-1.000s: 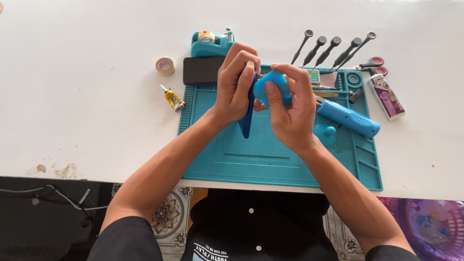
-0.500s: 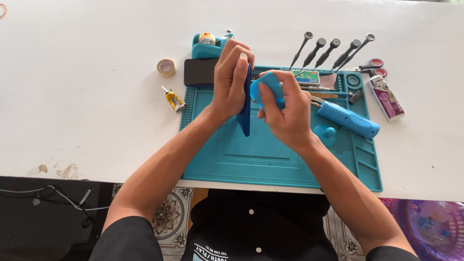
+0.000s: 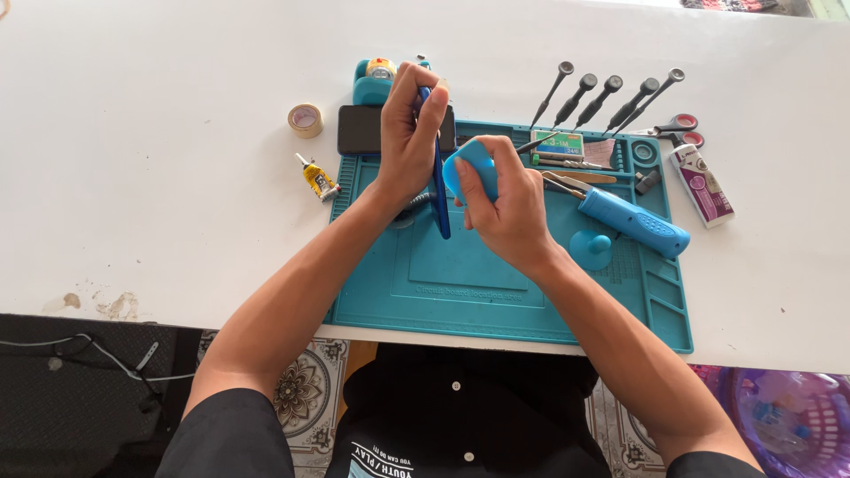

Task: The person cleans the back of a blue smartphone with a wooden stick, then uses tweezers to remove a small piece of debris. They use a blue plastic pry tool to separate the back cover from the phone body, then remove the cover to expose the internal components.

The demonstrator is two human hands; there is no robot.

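Over the teal work mat [image 3: 496, 301], the right hand [image 3: 509, 208] is wrapped around a light-blue rounded piece [image 3: 469, 168]. Just beside it, the left hand [image 3: 412, 133] grips a dark blue flat tool [image 3: 440, 199] upright. Farther back on the tabletop [image 3: 159, 133], five screwdrivers [image 3: 606, 96] lie fanned.

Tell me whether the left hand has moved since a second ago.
Yes. The left hand has moved up, away from the person: it now covers the black phone at the teal mat's far edge.
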